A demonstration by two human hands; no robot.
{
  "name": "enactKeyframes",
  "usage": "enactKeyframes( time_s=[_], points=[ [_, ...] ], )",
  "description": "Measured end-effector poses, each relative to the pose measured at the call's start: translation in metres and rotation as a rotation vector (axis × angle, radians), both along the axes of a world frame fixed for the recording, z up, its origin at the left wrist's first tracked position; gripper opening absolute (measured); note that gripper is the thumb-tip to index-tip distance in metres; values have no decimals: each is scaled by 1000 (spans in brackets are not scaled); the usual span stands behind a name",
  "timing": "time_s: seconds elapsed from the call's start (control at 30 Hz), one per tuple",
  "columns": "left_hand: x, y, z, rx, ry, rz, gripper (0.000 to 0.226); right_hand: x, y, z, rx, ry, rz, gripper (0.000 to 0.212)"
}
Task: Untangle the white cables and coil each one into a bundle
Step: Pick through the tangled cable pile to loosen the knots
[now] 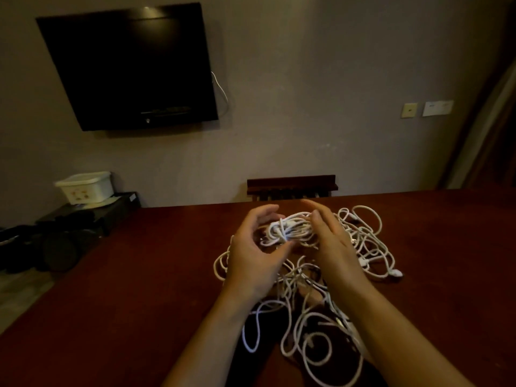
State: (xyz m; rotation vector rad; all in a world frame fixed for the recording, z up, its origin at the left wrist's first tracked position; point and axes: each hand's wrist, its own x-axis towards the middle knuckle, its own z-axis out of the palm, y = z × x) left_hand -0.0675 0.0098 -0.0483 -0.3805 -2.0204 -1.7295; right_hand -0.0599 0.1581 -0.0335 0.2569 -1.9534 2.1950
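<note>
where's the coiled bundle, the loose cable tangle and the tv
coiled bundle (290,230): head view, on its wrapped middle
loose cable tangle (315,339): head view, on a near loop
tv (128,68): head view, on its dark screen

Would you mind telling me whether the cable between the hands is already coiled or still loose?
Coiled: the bundle shows gathered loops with a wrap around its middle, held between the left hand and right hand.

A dark red bench (125,275) carries a loose tangle of white cables (307,325), spread under and to the right of both hands (293,247).
</note>
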Motion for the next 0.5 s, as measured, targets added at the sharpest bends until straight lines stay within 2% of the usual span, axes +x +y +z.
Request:
enactKeyframes(
  time_s=[0.13, 0.27, 0.5],
  points=[
    [-1, -1, -3, -1, 6, 8, 52, 4, -6, 2, -140, -42, 95, 33],
    [-1, -3, 3, -52, -10, 4, 48, 4, -6, 8, -100, -85, 84, 35],
    [39, -19, 29, -226, -42, -45, 49, 32, 8, 27, 29, -97, 200, 35]
  ],
)
